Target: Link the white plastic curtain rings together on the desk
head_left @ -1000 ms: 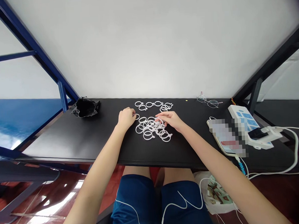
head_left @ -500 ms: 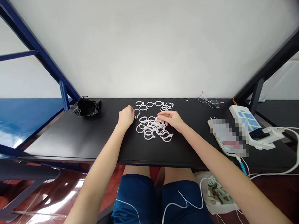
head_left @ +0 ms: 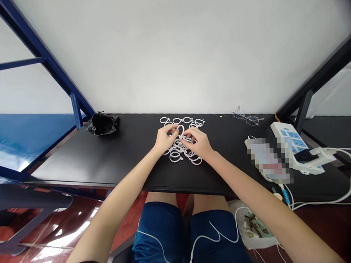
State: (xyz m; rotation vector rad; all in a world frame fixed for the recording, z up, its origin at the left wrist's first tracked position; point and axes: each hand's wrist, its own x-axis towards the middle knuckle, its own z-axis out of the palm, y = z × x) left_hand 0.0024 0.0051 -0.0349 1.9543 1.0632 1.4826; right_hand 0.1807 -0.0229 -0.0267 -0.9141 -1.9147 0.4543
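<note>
Black desk (head_left: pixel 129 149): white rings (head_left: pixel 180 149) between plastic bag (head_left: pixel 104 125) and glasses (head_left: pixel 243 117).

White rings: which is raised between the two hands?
The white ring arching up between left hand and right hand; other rings in clear view lie on the black table.

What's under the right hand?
White rings overlap in a pile on the black table, showing beside the right hand. Whatever lies directly under it is covered, so I can't tell.
</note>
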